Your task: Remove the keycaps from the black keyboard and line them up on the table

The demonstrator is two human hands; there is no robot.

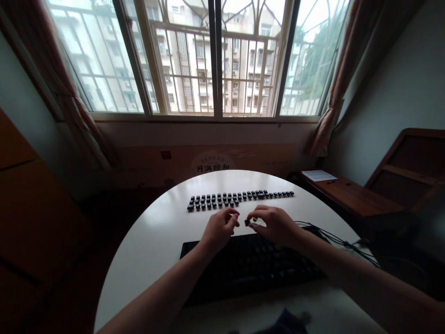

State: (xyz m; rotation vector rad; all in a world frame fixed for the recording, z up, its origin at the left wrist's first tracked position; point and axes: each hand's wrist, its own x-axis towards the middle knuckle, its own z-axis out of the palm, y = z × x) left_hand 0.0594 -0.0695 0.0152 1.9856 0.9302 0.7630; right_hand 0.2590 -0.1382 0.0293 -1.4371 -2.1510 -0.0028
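Between the thumb and fingers of my right hand (pixel 271 220) is a small dark keycap (pixel 247 222). A thin, pale wire-like piece shows by those fingers, too small to make out. Just left of it, my left hand (pixel 222 225) has loosely curled fingers, slightly apart, with nothing visible in them. Both hands hover over the far edge of a black keyboard (pixel 257 264), which my forearms partly cover. Beyond the hands, loose black keycaps (pixel 213 200) stand in rows on the white round table (pixel 146 246).
Black cables (pixel 342 241) run over the table's right side. A dark cloth-like thing (pixel 287 322) lies at the near edge, blurred. To the right, a wooden bench (pixel 361 197) carries a sheet of paper (pixel 318 175). A barred window (pixel 217 60) is ahead.
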